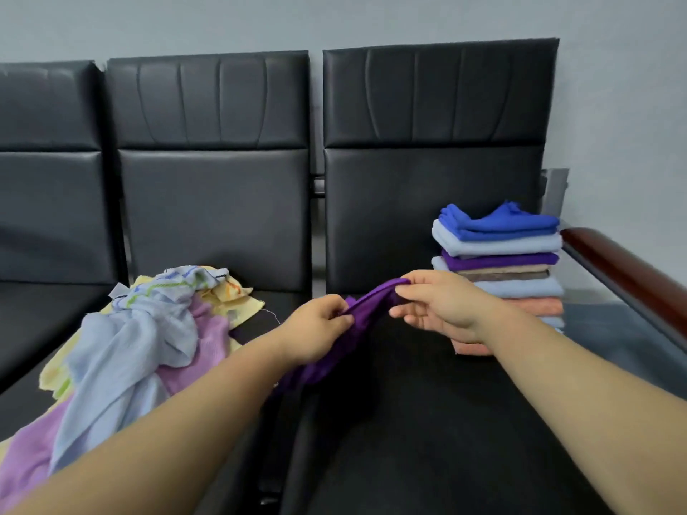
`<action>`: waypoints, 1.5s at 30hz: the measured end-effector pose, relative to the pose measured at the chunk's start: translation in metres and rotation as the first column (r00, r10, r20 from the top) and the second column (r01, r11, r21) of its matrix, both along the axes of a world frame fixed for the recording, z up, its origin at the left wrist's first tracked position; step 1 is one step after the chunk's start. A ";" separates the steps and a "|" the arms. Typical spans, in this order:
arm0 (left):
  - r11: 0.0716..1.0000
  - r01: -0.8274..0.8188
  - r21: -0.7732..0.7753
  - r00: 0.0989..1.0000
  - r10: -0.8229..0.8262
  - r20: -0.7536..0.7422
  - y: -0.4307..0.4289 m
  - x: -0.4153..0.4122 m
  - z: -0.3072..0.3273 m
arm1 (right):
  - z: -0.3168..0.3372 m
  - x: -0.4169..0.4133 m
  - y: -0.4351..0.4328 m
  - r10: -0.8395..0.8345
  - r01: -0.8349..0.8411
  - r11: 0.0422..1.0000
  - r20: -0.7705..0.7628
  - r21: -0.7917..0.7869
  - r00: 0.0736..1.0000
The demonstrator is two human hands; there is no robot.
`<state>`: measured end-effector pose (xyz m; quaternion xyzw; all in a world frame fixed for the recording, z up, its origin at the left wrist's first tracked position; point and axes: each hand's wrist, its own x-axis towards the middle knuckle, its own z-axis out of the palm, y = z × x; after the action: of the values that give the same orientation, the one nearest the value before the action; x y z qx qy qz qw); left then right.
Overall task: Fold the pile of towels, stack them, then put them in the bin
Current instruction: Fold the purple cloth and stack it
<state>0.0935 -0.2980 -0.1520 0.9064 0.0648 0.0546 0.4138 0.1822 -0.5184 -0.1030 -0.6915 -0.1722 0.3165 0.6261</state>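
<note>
A dark purple towel (366,310) is stretched between both my hands above the right black seat. My left hand (316,328) pinches its edge at the lower left, and my right hand (438,302) pinches the upper edge a little to the right. The rest of the towel hangs down under my left wrist. A loose pile of unfolded towels (148,328), light blue, lilac and yellow, lies on the middle seat to the left. A neat stack of folded towels (498,262), blue on top, stands on the right seat behind my right hand. No bin is in view.
A row of black padded seats (409,421) runs along a grey wall. A brown wooden armrest (624,269) borders the right seat, close to the folded stack. The left seat (48,310) holds nothing.
</note>
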 end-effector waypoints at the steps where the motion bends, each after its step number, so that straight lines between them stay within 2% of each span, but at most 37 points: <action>1: 0.996 0.002 -0.092 1.000 0.000 0.013 -0.007 -0.002 0.004 | 0.006 -0.004 -0.011 -0.017 0.019 0.999 -0.046 0.049 0.999; 3: 0.977 0.033 -0.212 0.999 -0.027 0.027 -0.024 -0.009 0.008 | 0.014 -0.014 -0.036 -0.057 0.065 0.993 -0.084 0.099 0.995; 5: 0.976 0.047 -0.213 0.999 -0.040 0.035 -0.032 -0.015 0.009 | 0.013 -0.021 -0.054 -0.116 0.121 0.990 -0.078 0.069 0.990; 9: 0.995 0.016 -0.098 1.000 -0.017 -0.002 -0.037 -0.027 0.000 | -0.015 -0.033 -0.080 -0.107 0.108 0.988 0.016 -0.112 0.994; 12: 0.997 0.055 -0.050 0.995 -0.059 -0.075 -0.046 -0.036 -0.008 | -0.038 -0.043 -0.083 -0.106 0.120 0.947 0.061 -0.298 0.992; 14: 0.974 0.124 -0.189 0.983 -0.146 -0.107 -0.048 -0.039 -0.010 | -0.045 -0.043 -0.081 -0.167 0.176 0.928 0.056 -0.327 0.984; 16: 0.939 0.189 -0.288 0.962 -0.236 -0.137 -0.046 -0.042 -0.009 | -0.048 -0.042 -0.079 -0.240 0.237 0.931 0.025 -0.277 0.971; 17: 0.944 0.210 -0.255 0.954 -0.255 -0.158 -0.042 -0.043 -0.008 | -0.048 -0.041 -0.079 -0.268 0.265 0.931 0.022 -0.251 0.963; 20: 0.975 0.215 0.058 0.951 -0.196 -0.238 -0.029 -0.043 -0.005 | -0.050 -0.039 -0.081 -0.361 0.361 0.912 0.039 -0.196 0.932; 24: 0.907 0.186 0.377 0.949 -0.066 -0.309 -0.013 -0.042 -0.005 | -0.056 -0.032 -0.082 -0.433 0.434 0.884 0.046 -0.173 0.900; 26: 0.875 0.160 0.456 0.945 -0.002 -0.327 -0.005 -0.041 -0.006 | -0.061 -0.029 -0.082 -0.455 0.457 0.873 0.052 -0.171 0.889; 31: 0.852 0.051 0.521 0.940 0.136 -0.314 0.014 -0.040 -0.013 | -0.067 -0.022 -0.085 -0.493 0.494 0.852 0.053 -0.173 0.869; 37: 0.908 -0.216 0.358 0.931 0.302 -0.204 0.032 -0.040 -0.020 | -0.074 -0.019 -0.085 -0.538 0.534 0.827 0.026 -0.178 0.842; 42: 0.912 -0.410 0.008 0.879 0.398 -0.261 0.047 -0.043 -0.027 | -0.073 -0.021 -0.086 -0.559 0.546 0.823 -0.055 -0.155 0.827; 45: 0.818 -0.513 -0.259 0.829 0.394 -0.397 0.051 -0.044 -0.026 | -0.071 -0.024 -0.086 -0.562 0.547 0.827 -0.136 -0.133 0.816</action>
<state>0.0491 -0.2472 -0.1778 0.7699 0.3581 -0.0101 0.5281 0.1586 -0.6043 -0.1740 -0.7089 0.1046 0.1855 0.6723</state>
